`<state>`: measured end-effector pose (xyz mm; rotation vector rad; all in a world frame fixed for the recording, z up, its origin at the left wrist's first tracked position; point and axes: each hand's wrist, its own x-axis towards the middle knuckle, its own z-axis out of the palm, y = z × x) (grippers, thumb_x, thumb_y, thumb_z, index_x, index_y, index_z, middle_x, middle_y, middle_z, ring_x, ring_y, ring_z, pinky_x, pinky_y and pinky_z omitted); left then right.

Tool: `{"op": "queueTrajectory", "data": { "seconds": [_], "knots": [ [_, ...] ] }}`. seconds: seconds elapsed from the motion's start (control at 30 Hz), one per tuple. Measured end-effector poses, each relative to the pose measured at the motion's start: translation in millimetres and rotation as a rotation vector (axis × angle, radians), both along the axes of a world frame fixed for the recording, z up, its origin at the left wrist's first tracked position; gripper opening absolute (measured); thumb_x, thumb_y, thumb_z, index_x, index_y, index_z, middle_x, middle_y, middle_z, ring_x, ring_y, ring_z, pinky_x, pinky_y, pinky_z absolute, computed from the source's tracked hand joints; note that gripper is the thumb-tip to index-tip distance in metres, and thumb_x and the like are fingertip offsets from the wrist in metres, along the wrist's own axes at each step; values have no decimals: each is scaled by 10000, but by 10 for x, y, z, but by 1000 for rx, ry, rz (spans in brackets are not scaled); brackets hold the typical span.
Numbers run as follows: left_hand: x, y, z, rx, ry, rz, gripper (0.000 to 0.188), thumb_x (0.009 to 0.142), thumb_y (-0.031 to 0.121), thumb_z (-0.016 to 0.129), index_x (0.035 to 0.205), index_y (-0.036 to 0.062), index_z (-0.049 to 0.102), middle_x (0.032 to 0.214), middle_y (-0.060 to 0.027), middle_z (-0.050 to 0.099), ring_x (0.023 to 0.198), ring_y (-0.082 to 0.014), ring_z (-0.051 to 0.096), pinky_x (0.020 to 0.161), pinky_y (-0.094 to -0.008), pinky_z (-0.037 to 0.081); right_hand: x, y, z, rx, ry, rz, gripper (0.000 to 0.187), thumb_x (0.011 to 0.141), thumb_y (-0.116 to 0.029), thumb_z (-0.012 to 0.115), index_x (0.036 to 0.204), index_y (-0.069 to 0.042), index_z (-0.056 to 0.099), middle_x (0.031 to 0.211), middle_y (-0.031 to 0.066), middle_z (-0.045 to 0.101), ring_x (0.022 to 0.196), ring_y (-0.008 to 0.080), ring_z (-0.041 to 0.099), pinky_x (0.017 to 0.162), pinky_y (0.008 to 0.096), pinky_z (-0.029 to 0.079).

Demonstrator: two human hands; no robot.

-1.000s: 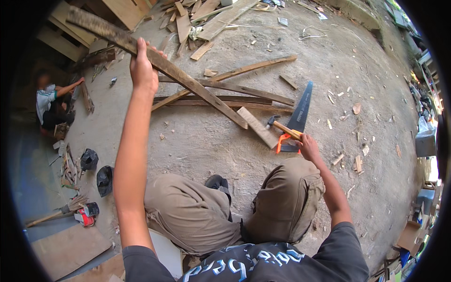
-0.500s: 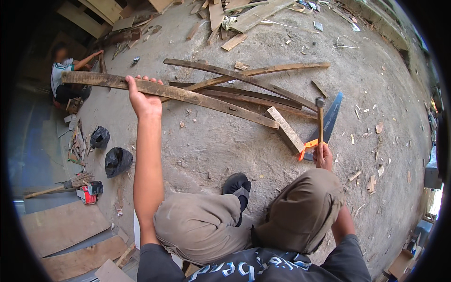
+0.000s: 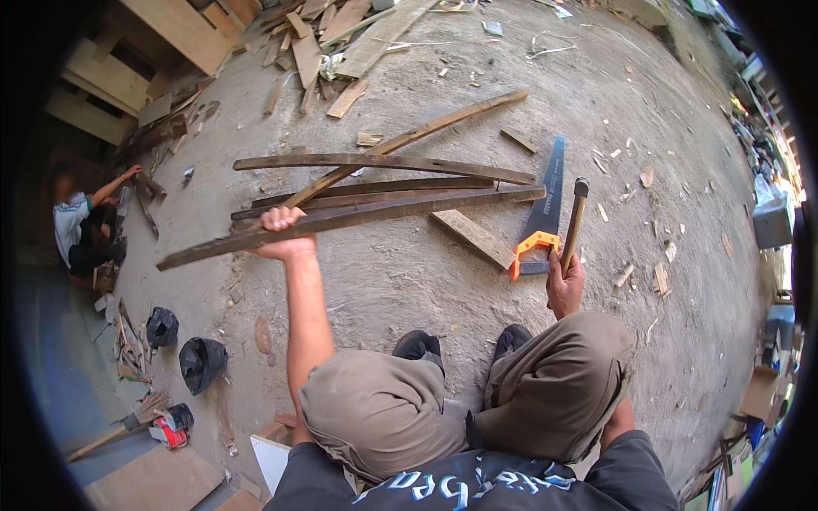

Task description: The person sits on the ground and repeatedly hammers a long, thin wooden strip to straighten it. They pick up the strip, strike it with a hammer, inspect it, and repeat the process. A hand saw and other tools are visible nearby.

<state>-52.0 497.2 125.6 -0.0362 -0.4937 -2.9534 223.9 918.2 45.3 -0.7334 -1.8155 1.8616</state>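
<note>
My left hand [image 3: 285, 235] is closed around a long, dark wooden strip [image 3: 417, 205], gripping it left of its middle. The strip slants up to the right, over or against the near side of a loose pile. In that pile, a curved strip [image 3: 366, 160] and a lighter batten [image 3: 452, 126] cross, with more dark strips [image 3: 400, 186] beneath. My right hand [image 3: 565, 288] grips a hammer [image 3: 576, 223] by its wooden handle, head upward. Just left of it lies a handsaw [image 3: 550, 179] with an orange-and-black handle. A short wooden block [image 3: 475, 238] rests beside the saw handle.
Scrap boards [image 3: 366, 43] are heaped on the concrete floor at the far side. At the left are black plastic bags [image 3: 203, 364], a broom [image 3: 141, 416] and a red can [image 3: 170, 432]. Another person [image 3: 81, 221] crouches at the far left, handling wood. Wood chips [image 3: 660, 278] litter the right.
The held strip has tilted the other way: its left end is lower and its right end higher, now closer to the pile. My view has shifted, and both shoes show. The hammer stays gripped.
</note>
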Motion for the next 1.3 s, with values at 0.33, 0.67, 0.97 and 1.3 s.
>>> {"op": "queueTrajectory", "data": {
  "seconds": [0.33,0.67,0.97,1.3],
  "knots": [
    [334,572,-1743,284,-192,-152,487,880,520,398,564,150,436,498,17,412,454,-122,417,511,-292,384,418,-294,-204,407,-282,207,176,971,-200,623,968,-31,574,630,58,471,578,133,440,549,324,389],
    [533,860,-1579,-7,-782,-159,642,928,664,333,881,83,603,732,-81,583,683,-263,576,784,-487,497,658,-467,-556,432,-427,386,208,944,-205,645,996,-16,575,698,173,578,593,267,547,585,382,440],
    [962,610,-1862,-1407,-799,84,906,931,394,619,1541,-34,104,1608,-226,125,1496,-330,139,1206,-434,151,508,-430,-657,378,-429,376,170,952,-187,629,1005,-36,572,634,131,518,556,205,486,542,369,402],
    [662,507,-1642,-2410,762,-416,589,832,260,728,1354,80,523,1307,-118,592,1270,-287,507,1051,-465,364,577,-498,-779,340,-346,279,220,951,-236,643,974,-26,580,616,108,501,543,202,491,544,367,407]
  ]
}}
